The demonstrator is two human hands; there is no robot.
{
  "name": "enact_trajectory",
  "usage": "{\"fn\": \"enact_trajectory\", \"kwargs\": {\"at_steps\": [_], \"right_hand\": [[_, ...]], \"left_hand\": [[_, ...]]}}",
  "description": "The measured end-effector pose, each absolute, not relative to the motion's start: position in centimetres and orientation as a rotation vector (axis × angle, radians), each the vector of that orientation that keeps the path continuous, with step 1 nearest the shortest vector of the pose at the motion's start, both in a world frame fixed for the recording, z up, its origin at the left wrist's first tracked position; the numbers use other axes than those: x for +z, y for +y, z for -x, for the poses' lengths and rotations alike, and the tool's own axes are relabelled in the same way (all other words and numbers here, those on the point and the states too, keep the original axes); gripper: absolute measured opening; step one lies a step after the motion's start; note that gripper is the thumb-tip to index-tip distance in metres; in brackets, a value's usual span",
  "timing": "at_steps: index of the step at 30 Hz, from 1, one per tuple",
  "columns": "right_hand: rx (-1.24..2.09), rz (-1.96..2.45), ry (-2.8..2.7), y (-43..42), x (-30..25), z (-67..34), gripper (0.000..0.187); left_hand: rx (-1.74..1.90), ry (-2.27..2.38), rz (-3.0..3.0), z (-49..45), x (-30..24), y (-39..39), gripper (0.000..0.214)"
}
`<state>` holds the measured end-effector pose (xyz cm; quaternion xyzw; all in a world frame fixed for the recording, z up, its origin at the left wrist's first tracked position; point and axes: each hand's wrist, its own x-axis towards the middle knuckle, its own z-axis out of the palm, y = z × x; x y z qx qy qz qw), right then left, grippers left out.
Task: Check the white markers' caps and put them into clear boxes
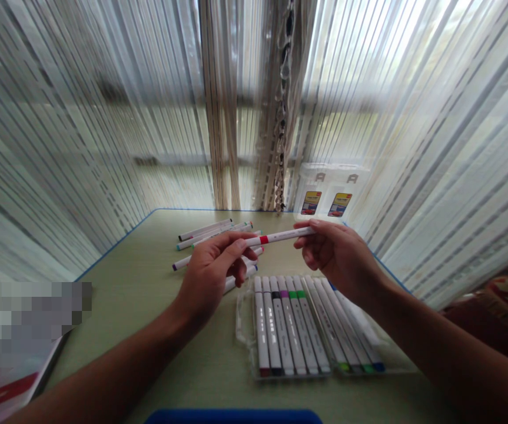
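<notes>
Where two hands share one pen (286, 234): it spans the gap between them, raised over the table (121, 324), right end higher in view.
Left hand (209, 265): thumb and fingers pinch the left end, beside the red band.
Right hand (339, 253): thumb and fingertips pinch the right end.
Good handling: a light, even pinch, with both hands in line along the shaft, should keep the pen from twisting or slipping.
Pen ends: covered by fingers; nib not visible.
Case (245, 338): its right row runs partly under the right forearm.
Loose pens (205, 229): partly behind the left hand; exact count unclear.
Blue object (233, 417): cut off below, unidentifiable.
</notes>
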<state>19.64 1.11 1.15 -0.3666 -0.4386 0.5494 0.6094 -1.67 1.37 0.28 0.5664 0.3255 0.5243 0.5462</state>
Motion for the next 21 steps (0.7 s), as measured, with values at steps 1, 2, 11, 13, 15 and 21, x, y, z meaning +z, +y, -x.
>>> {"fn": "enact_trajectory", "kwargs": {"at_steps": [1, 2, 11, 13, 15, 21], "right_hand": [[1.273, 0.846, -1.003, 1.18, 1.11, -19.69, 0.02], [1.279, 0.843, -0.996, 1.24, 1.05, -19.74, 0.021], [1.293, 0.844, -0.968, 1.58, 0.79, -19.99, 0.022], [1.286, 0.843, -0.978, 1.59, 0.81, -19.98, 0.021], [1.283, 0.839, -0.984, 1.58, 0.84, -19.95, 0.021], [1.275, 0.798, -1.009, 1.35, 0.92, -19.83, 0.023]], "left_hand": [[1.244, 0.768, -1.341, 1.69, 0.28, 1.35, 0.021], [1.245, 0.764, -1.342, 1.7, 0.29, 1.32, 0.022], [1.27, 0.736, -1.334, 1.56, 0.46, 0.84, 0.027], [1.275, 0.737, -1.353, 1.57, 0.47, 0.81, 0.026], [1.276, 0.734, -1.363, 1.62, 0.43, 0.86, 0.025], [1.269, 0.7, -1.329, 1.78, 0.27, 1.11, 0.02]]}}
